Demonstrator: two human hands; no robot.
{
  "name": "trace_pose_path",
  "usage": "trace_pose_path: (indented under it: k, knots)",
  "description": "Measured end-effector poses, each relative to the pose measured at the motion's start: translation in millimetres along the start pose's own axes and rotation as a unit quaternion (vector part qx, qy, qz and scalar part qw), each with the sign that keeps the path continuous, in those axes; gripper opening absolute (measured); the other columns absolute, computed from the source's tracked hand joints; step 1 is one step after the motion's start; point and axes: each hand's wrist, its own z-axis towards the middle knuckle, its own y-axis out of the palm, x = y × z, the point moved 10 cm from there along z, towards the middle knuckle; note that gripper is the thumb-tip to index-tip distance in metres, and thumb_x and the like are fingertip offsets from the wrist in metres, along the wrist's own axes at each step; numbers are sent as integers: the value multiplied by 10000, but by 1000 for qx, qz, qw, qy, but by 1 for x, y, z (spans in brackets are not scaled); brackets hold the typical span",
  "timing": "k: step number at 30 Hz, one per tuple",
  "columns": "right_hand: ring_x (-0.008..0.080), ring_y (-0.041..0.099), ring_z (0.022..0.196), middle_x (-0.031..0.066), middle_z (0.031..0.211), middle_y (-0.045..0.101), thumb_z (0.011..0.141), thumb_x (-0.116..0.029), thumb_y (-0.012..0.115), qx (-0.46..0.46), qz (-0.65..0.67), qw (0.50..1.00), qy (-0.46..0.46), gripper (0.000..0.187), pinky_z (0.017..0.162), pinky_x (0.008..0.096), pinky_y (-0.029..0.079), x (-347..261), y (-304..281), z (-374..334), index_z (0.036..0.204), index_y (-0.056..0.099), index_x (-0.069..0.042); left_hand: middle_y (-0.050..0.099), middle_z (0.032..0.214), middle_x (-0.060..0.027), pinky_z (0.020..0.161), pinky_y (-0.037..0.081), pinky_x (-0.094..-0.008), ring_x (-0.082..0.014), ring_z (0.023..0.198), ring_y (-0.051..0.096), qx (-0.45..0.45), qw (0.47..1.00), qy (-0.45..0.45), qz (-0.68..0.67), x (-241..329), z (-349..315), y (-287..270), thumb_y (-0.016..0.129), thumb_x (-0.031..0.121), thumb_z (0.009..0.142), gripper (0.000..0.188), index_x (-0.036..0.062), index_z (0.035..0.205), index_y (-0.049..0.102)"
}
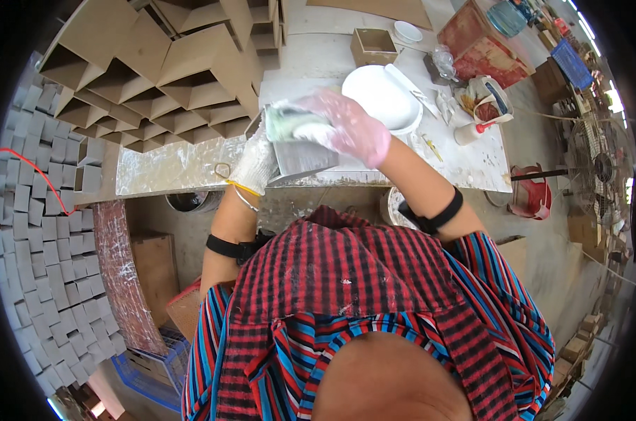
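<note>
A grey open box [305, 163] is held up over the near edge of the worktable. My left hand [253, 163], in a white knit glove, grips its left side, with the fingers partly hidden. Across the top of the box, my right hand [349, 130], in a thin pinkish glove smeared with white, presses a pale green cloth or sponge [281, 125]. Motion blurs that hand, so the pad's exact kind is unclear. Just beyond the right hand is a round white tray [374, 91] with a flat white scraper or brush [408, 83] resting on its rim.
Brown cardboard boxes [164, 59] are stacked at the table's far left. Small grey boxes [51, 245] form a wall on the left. Farther back on the table [304, 67] are a small cardboard box [374, 48] and white bowl [408, 31]. A red-capped bottle [469, 134] lies right.
</note>
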Motion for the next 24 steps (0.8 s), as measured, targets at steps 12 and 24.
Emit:
trace_pose_path:
  k: [12, 24]
  knots:
    - [277, 539, 897, 115, 897, 546, 785, -248, 606, -48, 29, 998, 28, 415, 824, 356, 414, 3, 5, -40, 1169, 569, -96, 538, 1196, -141, 889, 474, -375, -264, 1063, 546, 148, 964, -64, -211, 12, -28, -11, 440, 345, 933, 451, 27, 1253, 455]
    - [133, 571, 920, 70, 1045, 602, 777, -118, 663, 140, 139, 970, 140, 342, 793, 271, 445, 105, -48, -14, 1107, 586, -72, 571, 1136, -92, 852, 489, -354, -233, 1003, 566, 123, 952, -131, -246, 9, -33, 24, 464, 391, 921, 452, 50, 1215, 497]
